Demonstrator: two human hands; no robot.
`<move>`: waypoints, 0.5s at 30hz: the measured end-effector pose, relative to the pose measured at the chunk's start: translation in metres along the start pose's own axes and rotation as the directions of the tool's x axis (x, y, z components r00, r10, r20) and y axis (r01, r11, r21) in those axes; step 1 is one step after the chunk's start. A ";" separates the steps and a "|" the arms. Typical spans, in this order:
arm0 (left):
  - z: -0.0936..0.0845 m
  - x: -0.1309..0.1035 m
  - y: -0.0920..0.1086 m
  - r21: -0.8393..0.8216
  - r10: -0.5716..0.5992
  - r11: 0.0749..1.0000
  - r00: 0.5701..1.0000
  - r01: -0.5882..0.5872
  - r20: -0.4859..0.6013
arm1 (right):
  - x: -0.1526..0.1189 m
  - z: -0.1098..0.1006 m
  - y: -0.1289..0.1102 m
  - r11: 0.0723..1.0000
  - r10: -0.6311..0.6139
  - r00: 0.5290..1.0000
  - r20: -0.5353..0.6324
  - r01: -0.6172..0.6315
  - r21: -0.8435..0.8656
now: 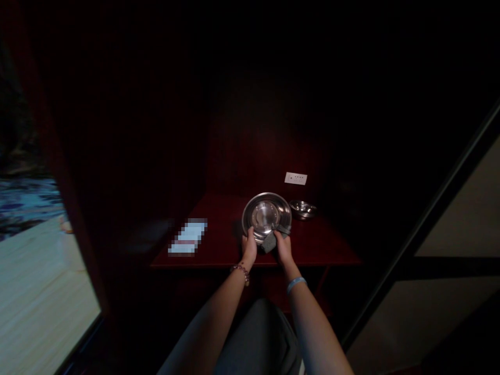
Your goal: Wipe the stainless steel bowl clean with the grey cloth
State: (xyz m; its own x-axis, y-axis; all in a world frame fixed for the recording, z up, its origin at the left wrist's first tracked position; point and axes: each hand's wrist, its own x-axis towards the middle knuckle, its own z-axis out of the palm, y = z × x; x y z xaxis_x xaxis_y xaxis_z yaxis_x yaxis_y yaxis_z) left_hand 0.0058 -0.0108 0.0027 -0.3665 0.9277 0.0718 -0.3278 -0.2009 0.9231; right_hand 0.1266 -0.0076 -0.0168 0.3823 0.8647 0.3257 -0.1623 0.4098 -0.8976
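A shiny stainless steel bowl (265, 212) is held up over the dark red desk (222, 229), tilted so its inside faces me. My left hand (249, 247) grips its lower left rim, thumb on the inside and fingers hidden behind. At the lower right rim, my right hand (283, 247) pinches a grey cloth (269, 242). Part of the cloth lies over the rim and part hangs in front of it. Behind and to the right, another steel bowl (302, 209) rests on the desk; whether several are stacked there I cannot tell.
On the left of the desk lies a pale, pixelated flat item (188, 237). A white socket plate (296, 178) sits on the back wall. Dark side panels enclose the desk. A light wood surface (47, 291) is at far left, a dark-framed panel (449, 312) at right.
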 end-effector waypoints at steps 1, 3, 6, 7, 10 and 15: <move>0.000 -0.003 0.002 -0.024 0.028 0.999 0.999 -0.028 0.028 | 0.001 0.000 0.000 1.000 0.009 1.000 -0.002 -0.009 0.014; 0.000 -0.008 0.007 -0.074 0.100 0.993 0.987 -0.091 0.124 | 0.002 0.000 0.001 0.998 0.031 0.999 -0.011 -0.030 0.047; -0.001 -0.014 0.012 -0.044 0.174 0.985 0.952 -0.168 0.251 | 0.003 0.001 0.001 0.995 0.057 0.998 -0.015 -0.056 0.081; -0.001 -0.015 0.012 0.001 0.183 0.982 0.945 -0.190 0.271 | 0.003 0.001 0.001 0.994 0.065 0.998 -0.010 -0.063 0.093; -0.001 -0.014 0.009 0.155 0.186 0.958 0.933 -0.242 0.308 | 0.001 0.001 -0.002 0.988 0.079 0.997 0.020 -0.081 0.133; 0.002 -0.010 0.000 0.233 0.163 0.941 0.934 -0.244 0.319 | 0.000 0.001 -0.006 0.993 0.032 0.998 0.045 -0.037 0.116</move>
State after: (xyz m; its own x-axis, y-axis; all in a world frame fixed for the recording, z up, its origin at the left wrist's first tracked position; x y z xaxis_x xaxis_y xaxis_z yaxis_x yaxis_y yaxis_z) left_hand 0.0114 -0.0195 0.0027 -0.1181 0.9337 0.3379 -0.0166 -0.3421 0.9395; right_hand 0.1265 -0.0100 -0.0110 0.3357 0.8897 0.3094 -0.2810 0.4081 -0.8686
